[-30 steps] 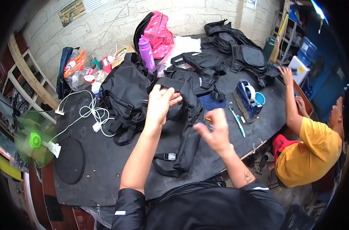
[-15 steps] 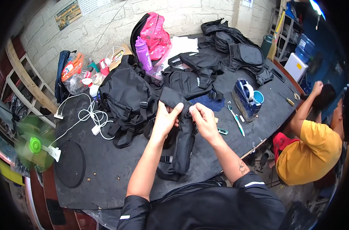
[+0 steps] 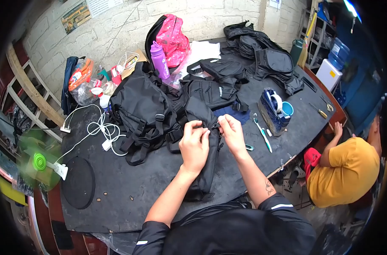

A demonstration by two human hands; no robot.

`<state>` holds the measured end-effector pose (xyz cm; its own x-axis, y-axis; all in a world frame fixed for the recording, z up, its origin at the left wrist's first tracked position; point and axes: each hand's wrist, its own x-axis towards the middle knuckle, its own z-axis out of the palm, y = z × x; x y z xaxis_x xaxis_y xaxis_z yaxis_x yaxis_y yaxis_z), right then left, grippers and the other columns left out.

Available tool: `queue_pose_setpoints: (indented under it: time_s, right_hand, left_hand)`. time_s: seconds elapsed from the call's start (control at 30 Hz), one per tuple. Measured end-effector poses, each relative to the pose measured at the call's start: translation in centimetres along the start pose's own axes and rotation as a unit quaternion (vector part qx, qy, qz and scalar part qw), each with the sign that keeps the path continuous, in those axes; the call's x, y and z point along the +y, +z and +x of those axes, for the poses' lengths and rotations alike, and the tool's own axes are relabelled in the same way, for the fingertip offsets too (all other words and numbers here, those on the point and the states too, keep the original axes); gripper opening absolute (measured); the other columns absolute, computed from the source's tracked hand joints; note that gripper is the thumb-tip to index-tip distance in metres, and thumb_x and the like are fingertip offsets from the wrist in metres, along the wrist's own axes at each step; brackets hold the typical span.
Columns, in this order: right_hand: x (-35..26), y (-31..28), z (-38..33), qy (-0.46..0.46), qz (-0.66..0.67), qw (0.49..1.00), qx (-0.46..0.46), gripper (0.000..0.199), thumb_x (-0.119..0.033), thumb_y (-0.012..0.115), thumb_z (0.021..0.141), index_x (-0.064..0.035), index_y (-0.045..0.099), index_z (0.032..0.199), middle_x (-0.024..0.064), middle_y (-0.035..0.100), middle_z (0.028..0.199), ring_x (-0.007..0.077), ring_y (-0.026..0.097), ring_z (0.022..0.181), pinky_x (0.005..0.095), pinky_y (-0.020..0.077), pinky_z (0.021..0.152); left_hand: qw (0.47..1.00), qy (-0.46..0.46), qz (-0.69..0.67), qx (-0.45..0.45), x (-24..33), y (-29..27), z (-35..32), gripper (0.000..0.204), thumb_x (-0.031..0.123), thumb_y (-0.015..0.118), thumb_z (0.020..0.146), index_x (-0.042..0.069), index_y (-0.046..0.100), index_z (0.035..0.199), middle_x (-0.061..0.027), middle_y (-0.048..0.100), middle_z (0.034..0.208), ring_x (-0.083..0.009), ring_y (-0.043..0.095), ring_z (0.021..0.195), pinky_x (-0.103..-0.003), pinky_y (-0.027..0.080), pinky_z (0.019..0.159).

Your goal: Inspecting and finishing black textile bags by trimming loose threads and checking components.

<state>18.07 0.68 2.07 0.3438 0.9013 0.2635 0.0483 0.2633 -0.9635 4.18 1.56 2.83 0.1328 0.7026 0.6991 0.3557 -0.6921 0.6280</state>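
A narrow black fabric bag (image 3: 208,163) lies lengthwise in front of me, its far end bent toward the other bags. My left hand (image 3: 194,144) is closed on the near side of the bend, thumb and fingers pinching the fabric. At the bag's right edge my right hand (image 3: 231,134) pinches a small part beside what looks like a zipper; the fingertips hide the exact piece. Just left of the hands sits a large black backpack (image 3: 136,100) with straps and buckles. Beyond them lies another black bag (image 3: 208,93) with zippered pockets.
Around the black table (image 3: 117,182) stand a purple bottle (image 3: 159,61), a pink bag (image 3: 174,40), a tape dispenser (image 3: 272,110), a toothbrush (image 3: 263,136), white cables (image 3: 102,125) and a spinning fan (image 3: 40,161). A person in a yellow shirt (image 3: 344,174) sits at the right.
My left hand has shifted right and turned over the bag, its fingers now nearer the right hand. The narrow bag has moved slightly right. The person at the right has lowered an arm and bent forward.
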Motion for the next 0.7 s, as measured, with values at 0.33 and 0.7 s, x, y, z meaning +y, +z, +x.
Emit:
queue_pose_setpoints:
  time_s: [0.33,0.7]
  right_hand:
    - [1.4,-1.0,0.5,0.053,0.087,0.995,-0.017,0.025,-0.022,0.051,0.095,-0.0089,0.054,0.074,-0.0064,0.046,0.063,0.0008,0.038,0.055,0.0167,0.0301,0.049]
    - [5.0,-6.8,-2.9,-0.106,-0.522,0.846,0.033,0.021,-0.011,0.061,0.080,-0.0039,0.053,0.098,0.0139,0.052,0.087,0.0298,0.052,0.088,0.0399,0.0418,0.078]
  left_hand:
    - [0.971,-0.065,-0.231,-0.011,-2.9,1.0,-0.1,0.013,0.008,0.041,0.095,-0.002,0.049,0.091,-0.0081,0.045,0.109,-0.0146,0.048,0.093,-0.028,0.042,0.086]
    - [0.941,-0.121,-0.302,-0.097,-2.1,-0.6,0.7,0.008,0.009,0.043,0.095,0.003,0.048,0.092,-0.0109,0.051,0.125,-0.0128,0.046,0.106,-0.028,0.035,0.095]
